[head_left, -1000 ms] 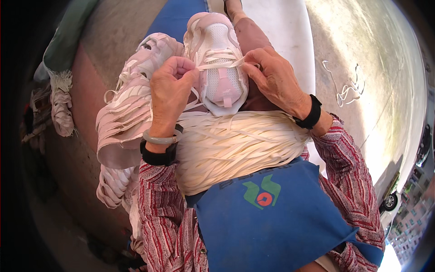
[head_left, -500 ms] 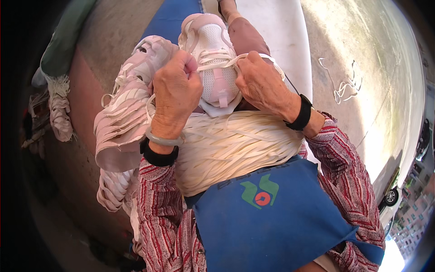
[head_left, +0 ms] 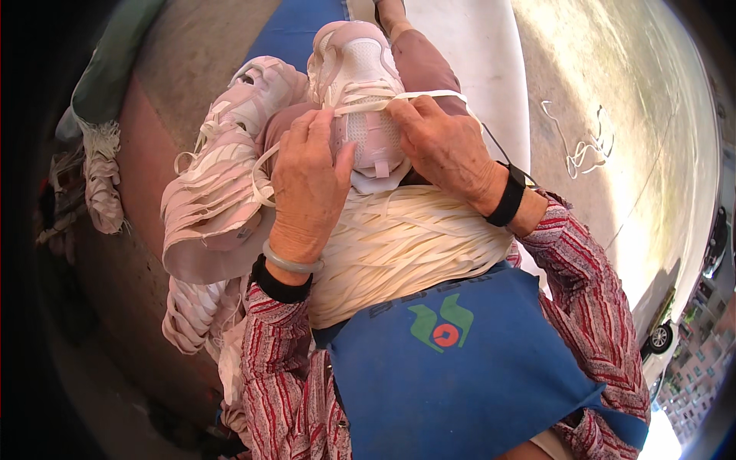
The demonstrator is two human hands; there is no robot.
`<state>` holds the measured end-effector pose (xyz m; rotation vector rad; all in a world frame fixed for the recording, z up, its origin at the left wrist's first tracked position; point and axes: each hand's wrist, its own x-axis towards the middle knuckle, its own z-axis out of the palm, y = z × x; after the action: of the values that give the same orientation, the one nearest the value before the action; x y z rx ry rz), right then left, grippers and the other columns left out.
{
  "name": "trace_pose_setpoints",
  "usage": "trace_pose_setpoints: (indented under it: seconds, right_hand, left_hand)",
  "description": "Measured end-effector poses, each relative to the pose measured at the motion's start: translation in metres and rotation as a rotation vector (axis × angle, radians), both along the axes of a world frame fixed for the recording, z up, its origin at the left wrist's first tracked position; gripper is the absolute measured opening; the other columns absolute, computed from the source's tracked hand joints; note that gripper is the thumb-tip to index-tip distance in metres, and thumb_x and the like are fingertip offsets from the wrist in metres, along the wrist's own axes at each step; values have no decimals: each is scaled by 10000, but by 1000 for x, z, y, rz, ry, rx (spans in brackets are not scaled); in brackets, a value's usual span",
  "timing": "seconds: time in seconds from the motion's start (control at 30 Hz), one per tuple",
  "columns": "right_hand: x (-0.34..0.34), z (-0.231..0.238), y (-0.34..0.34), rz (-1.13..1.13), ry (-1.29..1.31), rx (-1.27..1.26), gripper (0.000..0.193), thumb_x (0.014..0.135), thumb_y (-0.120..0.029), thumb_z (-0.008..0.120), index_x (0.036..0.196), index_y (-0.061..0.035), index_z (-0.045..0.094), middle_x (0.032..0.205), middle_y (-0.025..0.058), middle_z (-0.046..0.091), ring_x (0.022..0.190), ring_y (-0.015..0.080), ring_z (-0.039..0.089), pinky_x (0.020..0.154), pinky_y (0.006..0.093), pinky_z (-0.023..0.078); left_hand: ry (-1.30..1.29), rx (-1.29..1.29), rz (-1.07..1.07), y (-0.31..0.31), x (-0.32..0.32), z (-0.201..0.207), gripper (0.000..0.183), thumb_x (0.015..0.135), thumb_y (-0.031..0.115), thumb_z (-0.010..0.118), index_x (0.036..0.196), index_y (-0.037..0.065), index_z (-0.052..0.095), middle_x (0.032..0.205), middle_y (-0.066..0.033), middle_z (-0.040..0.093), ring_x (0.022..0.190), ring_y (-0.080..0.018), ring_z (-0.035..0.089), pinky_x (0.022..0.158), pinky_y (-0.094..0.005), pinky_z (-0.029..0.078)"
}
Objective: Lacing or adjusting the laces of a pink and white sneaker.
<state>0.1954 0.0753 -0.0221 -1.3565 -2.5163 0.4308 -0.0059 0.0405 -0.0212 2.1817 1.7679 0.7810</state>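
A pink-and-white sneaker upper [head_left: 372, 142] lies across my lap, heel tab toward me. Cream shoelace [head_left: 360, 109] crosses its opening, and a flat length of it runs over the back of my right fingers. My right hand [head_left: 445, 146] is closed on this lace at the upper's right edge, its fingertips partly hidden. At the left edge, my left hand [head_left: 310, 180] has fingers stretched toward the lacing and thumb apart; the fingertips touch or nearly touch the lace. A loose lace loop passes beside the left wrist.
A thick bundle of cream laces [head_left: 406, 238] covers my lap above the blue apron [head_left: 452, 383]. Stacked pink-and-white uppers [head_left: 207, 207] hang at my left. Loose laces [head_left: 590, 149] lie on the floor at right, past a white curved surface [head_left: 491, 61].
My left hand has gone from a closed grip on the lace to straighter fingers with the thumb apart, and sits slightly lower. My right hand has shifted slightly left and down along the lace.
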Motion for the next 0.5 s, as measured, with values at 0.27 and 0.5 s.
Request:
trace_pose_setpoints:
  seconds: [0.27,0.5]
  right_hand:
    - [-12,7,10,106,-115,239,162,771,-95,628,921,-51,583,889,76,541,733,227,630,608,337,513]
    - [-11,7,27,285,8,234,118,780,-80,640,860,-30,568,876,92,517,740,258,598,642,360,494]
  left_hand:
    - [-143,-48,-3,3,-1,-12,336,823,-2,574,1156,-49,590,1066,-212,602,943,-375,617,825,-419,508]
    - [-231,-49,32,3,-2,-12,298,818,-30,559,1115,-32,583,1022,-215,613,899,-390,626,782,-434,513]
